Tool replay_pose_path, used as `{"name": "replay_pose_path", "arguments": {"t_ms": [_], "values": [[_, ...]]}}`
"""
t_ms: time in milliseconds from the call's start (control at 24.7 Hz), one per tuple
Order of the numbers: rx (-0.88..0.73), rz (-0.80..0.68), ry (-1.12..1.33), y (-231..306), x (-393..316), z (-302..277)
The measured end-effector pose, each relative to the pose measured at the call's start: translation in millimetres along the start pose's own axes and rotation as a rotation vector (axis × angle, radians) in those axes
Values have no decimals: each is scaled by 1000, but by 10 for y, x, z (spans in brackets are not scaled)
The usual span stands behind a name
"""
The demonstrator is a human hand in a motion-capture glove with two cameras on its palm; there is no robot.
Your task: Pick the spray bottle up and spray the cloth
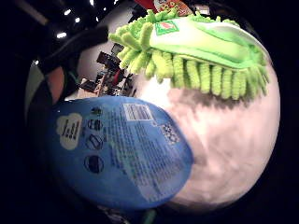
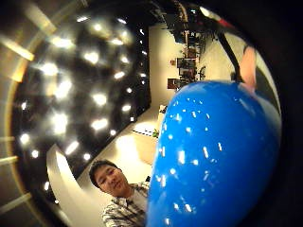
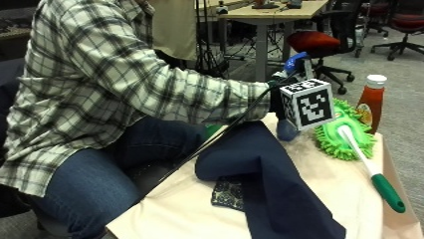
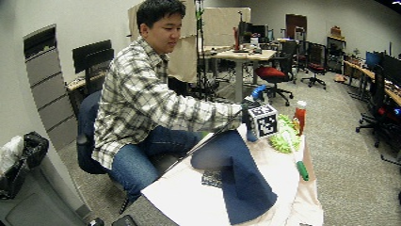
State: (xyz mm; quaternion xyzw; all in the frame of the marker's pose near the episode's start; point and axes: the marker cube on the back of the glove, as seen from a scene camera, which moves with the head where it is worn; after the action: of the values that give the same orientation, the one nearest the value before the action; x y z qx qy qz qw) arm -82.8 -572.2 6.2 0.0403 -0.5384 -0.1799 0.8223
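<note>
At the far end of the table my gloved right hand [image 3: 277, 99] is wrapped round a blue spray bottle [image 3: 287, 130], which stands upright with its blue nozzle above the hand. The bottle's base is at the tabletop; I cannot tell whether it touches. Its labelled body [image 1: 117, 149] fills much of the little finger side palm view, and its glossy side [image 2: 213, 156] fills the thumb side view. A dark navy cloth [image 3: 265, 169] lies bunched and draped across the middle of the table, just nearer than the bottle.
A lime-green fluffy duster [image 3: 341, 132] with a white and green handle lies right of the bottle on the cream table cover [image 3: 331, 209]. A red ketchup bottle [image 3: 371, 102] stands behind it. A small patterned cloth [image 3: 228, 194] lies under the navy one.
</note>
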Motion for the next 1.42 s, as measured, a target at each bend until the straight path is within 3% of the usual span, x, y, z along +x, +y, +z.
{"name": "replay_pose_path", "arguments": {"t_ms": [690,892,1095,1420], "values": [[-59,52,146,188,-43,-220],[-107,118,377,347,-118,-454],[-147,222,791,733,-285,-810],[-113,383,1251,2131,-705,-1462]]}}
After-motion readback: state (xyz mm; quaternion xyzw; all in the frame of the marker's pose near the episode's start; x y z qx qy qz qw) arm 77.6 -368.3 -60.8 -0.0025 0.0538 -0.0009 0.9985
